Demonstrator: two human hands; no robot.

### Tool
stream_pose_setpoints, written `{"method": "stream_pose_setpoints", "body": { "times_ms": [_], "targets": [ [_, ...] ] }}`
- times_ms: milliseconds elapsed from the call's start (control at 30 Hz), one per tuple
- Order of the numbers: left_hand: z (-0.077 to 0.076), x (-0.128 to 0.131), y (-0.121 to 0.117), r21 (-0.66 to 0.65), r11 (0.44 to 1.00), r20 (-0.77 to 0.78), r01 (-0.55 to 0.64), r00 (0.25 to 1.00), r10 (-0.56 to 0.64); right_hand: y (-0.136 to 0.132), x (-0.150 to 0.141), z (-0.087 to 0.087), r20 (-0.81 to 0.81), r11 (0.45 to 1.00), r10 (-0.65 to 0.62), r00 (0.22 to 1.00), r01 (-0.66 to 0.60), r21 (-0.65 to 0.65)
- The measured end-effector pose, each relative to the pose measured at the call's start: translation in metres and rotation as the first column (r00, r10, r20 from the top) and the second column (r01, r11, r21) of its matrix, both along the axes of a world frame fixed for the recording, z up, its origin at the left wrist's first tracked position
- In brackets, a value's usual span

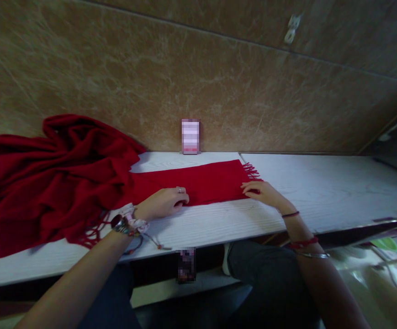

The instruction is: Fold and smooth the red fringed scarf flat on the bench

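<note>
A red fringed scarf [212, 180] lies across the white wood-grain tabletop. Its right part is laid out as a flat, narrow strip that ends in a fringe, while the left part is a loose, crumpled heap. My left hand [166, 202], wearing a ring, has its fingers curled at the near edge of the strip, closed on the cloth. Near the fringed end, my right hand [262, 193] touches the corner of the scarf with loosely stretched fingers that are slightly apart. Both wrists carry bracelets, and the left one also has a watch and a scrunchie.
Against the brown marbled wall [133, 77] a phone-like object [190, 136] with a blurred-out face stands upright behind the scarf. White tabletop [325, 187] extends to the right. Below its front edge are my legs, and a green bowl-like thing [385, 243] shows at the far right.
</note>
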State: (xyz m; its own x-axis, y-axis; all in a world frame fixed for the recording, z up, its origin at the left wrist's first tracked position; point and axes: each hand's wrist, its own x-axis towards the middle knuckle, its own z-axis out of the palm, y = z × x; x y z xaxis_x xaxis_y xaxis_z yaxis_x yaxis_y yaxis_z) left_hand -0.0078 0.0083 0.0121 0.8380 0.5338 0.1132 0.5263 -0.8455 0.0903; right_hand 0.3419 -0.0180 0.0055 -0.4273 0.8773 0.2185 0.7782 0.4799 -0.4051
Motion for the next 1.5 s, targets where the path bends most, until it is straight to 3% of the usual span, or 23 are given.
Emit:
{"method": "stream_pose_setpoints", "body": {
  "times_ms": [233, 400, 500, 700, 933, 1167, 1367, 1500],
  "targets": [
    [-0.001, 0.002, -0.001, -0.014, 1.0, -0.018, -0.009, 1.0, 0.008, 0.0, -0.007, 0.006, 0.138, 0.999, 0.047, 0.989, -0.048, 0.004],
    [-0.001, 0.002, 0.0, 0.047, 0.997, 0.04, -0.069, 0.997, 0.067, -0.002, -0.01, 0.009, 0.01, 0.997, -0.037, 0.999, 0.036, 0.066],
    [0.0, 0.001, 0.002, 0.032, 0.993, 0.148, -0.112, 0.983, 0.107, -0.001, -0.006, 0.009, -0.035, 1.0, 0.003, 0.999, -0.003, -0.013],
    [0.0, 0.002, 0.002, -0.129, 0.991, 0.058, 0.047, 0.998, -0.039, 0.003, 0.0, 0.009, 0.04, 0.975, 0.184, 0.982, -0.177, -0.134],
    [0.0, 0.0, 0.003, -0.173, 0.983, 0.112, 0.066, 0.993, -0.047, 0.004, -0.001, 0.01, 0.101, 0.973, 0.198, 0.975, -0.182, -0.145],
    [-0.001, 0.014, -0.004, -0.072, 0.997, 0.18, 0.036, 0.983, -0.022, 0.001, -0.005, 0.013, 0.182, 0.987, 0.159, 0.97, -0.15, -0.062],
    [-0.009, 0.031, -0.013, -0.076, 0.996, 0.025, 0.052, 0.998, -0.051, 0.006, -0.023, 0.015, 0.133, 0.974, -0.071, 0.989, 0.04, 0.222],
    [-0.02, 0.029, -0.013, -0.091, 0.994, -0.075, 0.061, 0.995, -0.068, 0.004, -0.045, 0.011, 0.143, 0.977, 0.101, 0.985, -0.125, 0.172]
  ]
}}
